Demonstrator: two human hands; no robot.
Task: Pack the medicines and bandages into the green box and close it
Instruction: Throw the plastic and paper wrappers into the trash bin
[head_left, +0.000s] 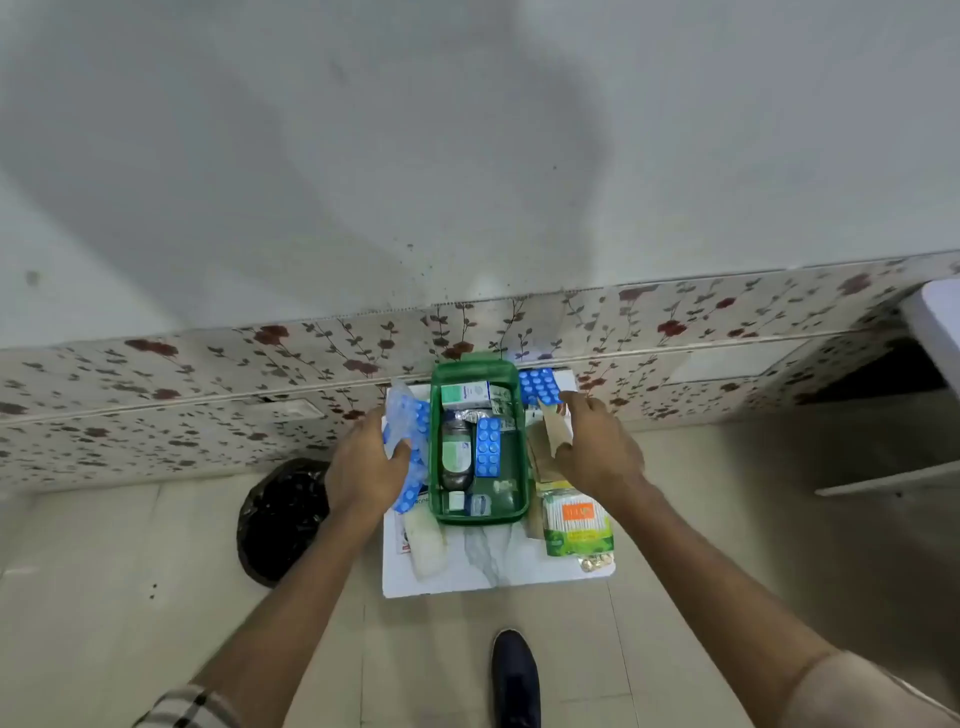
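The right hand (597, 447) pinches a blue blister strip (540, 387); the left hand (366, 465) grips a bundle of blue strips (408, 441). Between the hands, on the desk (498, 566), sits the open green box (480, 514). Best to lay the strips flat beside the bottle (456, 454) so the lid can shut.

In the middle of the frame the green box (480, 441) is standing open on a white board (498, 566), and a dark bottle (456, 452), a blue blister strip (487, 447) and a small carton (466, 392) are lying inside it. The left hand (366, 465) is gripping several blue strips (408, 452) just left of the box. The right hand (597, 452) is pinching another blue blister sheet (540, 386) at the box's upper right corner. A pack of cotton buds (575, 522) is lying to the lower right.
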